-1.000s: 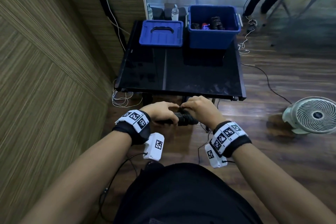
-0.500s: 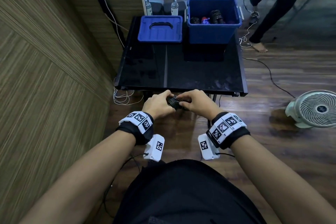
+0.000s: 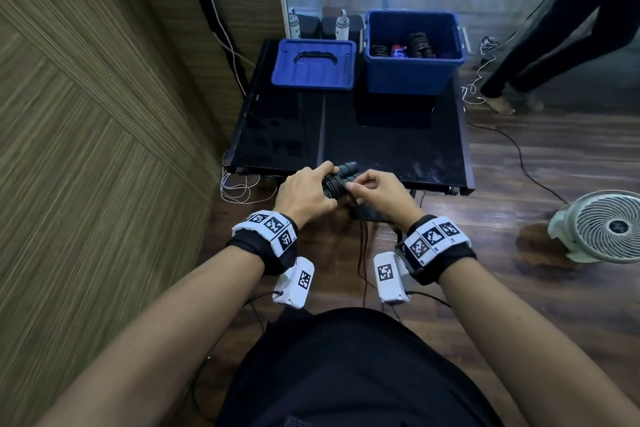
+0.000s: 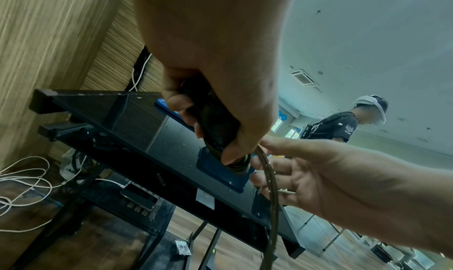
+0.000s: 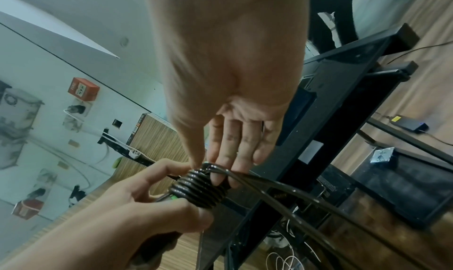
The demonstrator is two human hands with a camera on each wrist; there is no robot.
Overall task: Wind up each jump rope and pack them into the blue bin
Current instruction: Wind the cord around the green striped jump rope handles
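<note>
Over the near edge of the black table [image 3: 381, 146], my left hand [image 3: 311, 185] grips the two dark handles of a jump rope [image 3: 334, 184], held together. Several turns of black rope are wound round the handles as a coil [image 5: 198, 187]. My right hand [image 3: 360, 185] pinches the rope right at the coil. Two loose strands [image 5: 294, 198] trail down towards the floor, and the rope [image 4: 269, 187] hangs past my right palm. The open blue bin [image 3: 412, 76] stands at the table's far right with wound ropes [image 3: 419, 43] inside.
The bin's blue lid [image 3: 313, 64] lies at the far left of the table. A wood-panel wall [image 3: 104, 149] runs along the left. A white fan [image 3: 604, 225] stands on the floor at right. A person's legs [image 3: 540, 45] are beyond the bin. Cables [image 3: 235, 189] lie under the table.
Both hands have moved up and forward from below the table edge to over it, still holding the rope bundle. The person in the background has stepped to the right.
</note>
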